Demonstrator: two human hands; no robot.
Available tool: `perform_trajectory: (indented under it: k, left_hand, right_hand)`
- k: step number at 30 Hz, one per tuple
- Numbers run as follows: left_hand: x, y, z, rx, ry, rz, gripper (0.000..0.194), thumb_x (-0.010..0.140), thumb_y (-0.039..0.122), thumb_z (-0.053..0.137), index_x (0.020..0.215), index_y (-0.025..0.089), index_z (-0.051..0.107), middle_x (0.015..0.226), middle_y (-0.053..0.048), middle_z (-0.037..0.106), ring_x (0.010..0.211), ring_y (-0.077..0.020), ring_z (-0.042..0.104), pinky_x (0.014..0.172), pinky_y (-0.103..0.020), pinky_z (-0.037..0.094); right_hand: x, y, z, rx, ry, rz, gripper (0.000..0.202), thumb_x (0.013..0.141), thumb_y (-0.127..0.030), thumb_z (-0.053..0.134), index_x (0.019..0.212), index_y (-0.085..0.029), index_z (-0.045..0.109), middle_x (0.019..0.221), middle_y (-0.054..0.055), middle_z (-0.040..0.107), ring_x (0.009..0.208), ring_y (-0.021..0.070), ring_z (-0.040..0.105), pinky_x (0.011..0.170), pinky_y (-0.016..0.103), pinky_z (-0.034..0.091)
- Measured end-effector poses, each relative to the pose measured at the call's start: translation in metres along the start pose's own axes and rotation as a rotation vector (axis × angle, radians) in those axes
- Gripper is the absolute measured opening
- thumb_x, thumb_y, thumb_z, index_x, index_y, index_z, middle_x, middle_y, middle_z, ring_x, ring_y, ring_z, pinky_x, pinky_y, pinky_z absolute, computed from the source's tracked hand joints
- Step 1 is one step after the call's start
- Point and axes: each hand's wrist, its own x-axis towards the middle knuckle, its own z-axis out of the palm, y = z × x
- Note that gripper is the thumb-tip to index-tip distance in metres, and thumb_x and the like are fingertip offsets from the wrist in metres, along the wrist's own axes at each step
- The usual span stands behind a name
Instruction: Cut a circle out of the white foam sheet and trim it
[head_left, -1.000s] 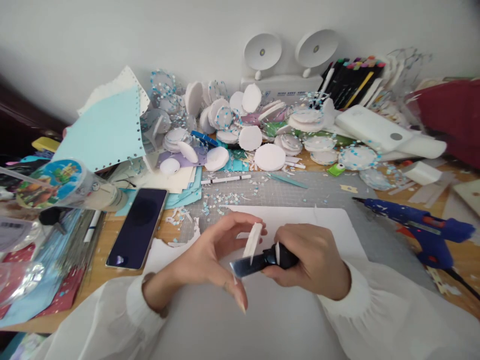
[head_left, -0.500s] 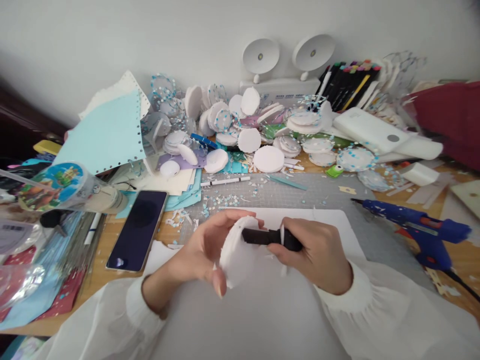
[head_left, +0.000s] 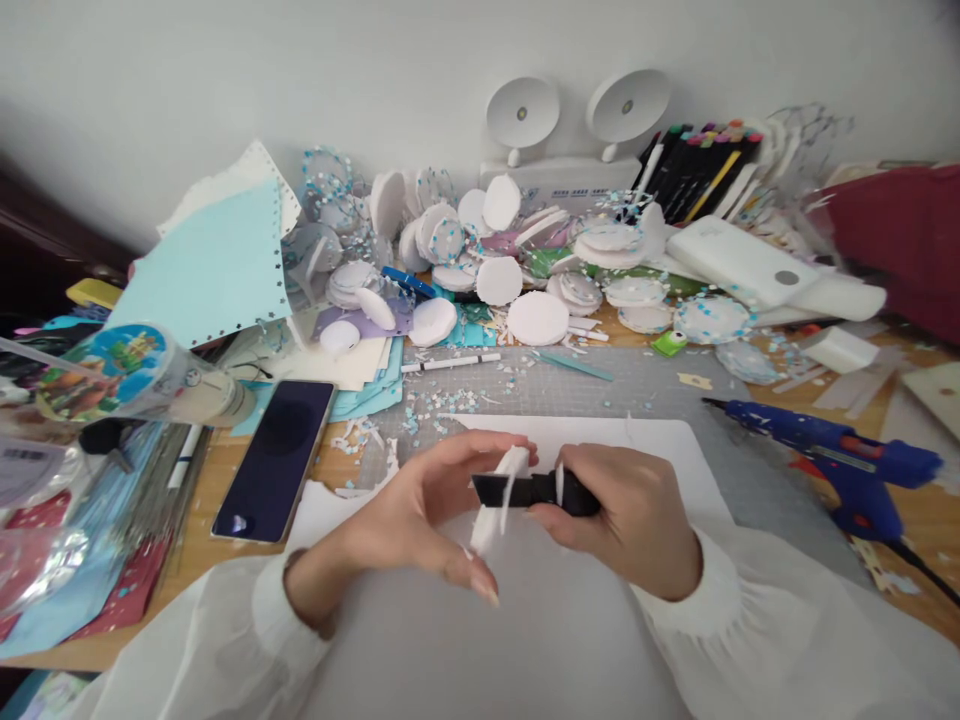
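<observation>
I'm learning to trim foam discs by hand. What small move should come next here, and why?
Probably turn the white foam disc a little in the left hand. It is held edge-on, pinched by the fingertips, with the black utility knife in the right hand meeting its rim; a fresh stretch of edge would then face the blade.

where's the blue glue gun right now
In the head view, the blue glue gun lies on the desk at the right, beyond the right hand, just right of the white sheet.
</observation>
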Motion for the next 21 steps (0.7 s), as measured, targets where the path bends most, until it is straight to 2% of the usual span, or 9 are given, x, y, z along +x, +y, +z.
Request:
perform_trajectory:
  k: [6,12,16,19,21]
  left_hand:
    - [-0.004,0.0,0.0,-0.067,0.003,0.059,0.09,0.041,0.023,0.092,0.123,0.027,0.056,0.128,-0.011,0.056,0.123,-0.0359,0.049,0.099,-0.045,0.041]
    - [-0.004,0.001,-0.001,0.032,-0.01,0.068,0.084,0.054,0.022,0.083,0.13,0.027,0.047,0.128,-0.013,0.055,0.116,-0.0352,0.054,0.091,-0.044,0.047]
    - [-0.005,0.0,-0.002,0.291,0.031,0.075,0.081,0.061,0.017,0.075,0.134,0.025,0.041,0.133,-0.013,0.049,0.122,-0.0322,0.048,0.102,-0.047,0.039]
    - [-0.006,-0.002,-0.002,0.599,0.088,0.128,0.082,0.061,0.008,0.069,0.136,0.025,0.04,0.137,-0.012,0.042,0.129,-0.0308,0.039,0.111,-0.048,0.028]
    - [-0.006,-0.002,-0.003,0.718,0.071,0.172,0.085,0.059,0.006,0.067,0.137,0.025,0.038,0.139,-0.011,0.04,0.132,-0.0314,0.035,0.112,-0.048,0.026]
  right_hand:
    - [0.001,0.011,-0.002,-0.078,0.058,0.149,0.052,0.09,-0.056,0.04,0.056,-0.018,0.044,0.044,-0.004,0.041,0.038,0.0079,0.039,0.043,0.023,0.026]
    - [0.0,0.01,-0.002,-0.01,0.066,0.136,0.049,0.09,-0.055,0.041,0.058,-0.018,0.045,0.046,-0.005,0.038,0.04,0.0077,0.037,0.043,0.022,0.027]
    - [0.0,0.005,-0.003,0.047,0.097,0.078,0.042,0.084,-0.054,0.047,0.062,-0.019,0.049,0.046,-0.004,0.043,0.04,0.0088,0.04,0.043,0.022,0.03]
    - [0.0,0.002,-0.003,0.055,0.103,0.022,0.034,0.074,-0.051,0.057,0.063,-0.02,0.047,0.047,-0.005,0.045,0.041,0.0084,0.042,0.044,0.022,0.032]
    - [-0.001,0.001,-0.002,0.073,0.083,-0.005,0.028,0.075,-0.045,0.06,0.07,-0.02,0.049,0.051,-0.005,0.05,0.042,0.0083,0.047,0.046,0.022,0.034]
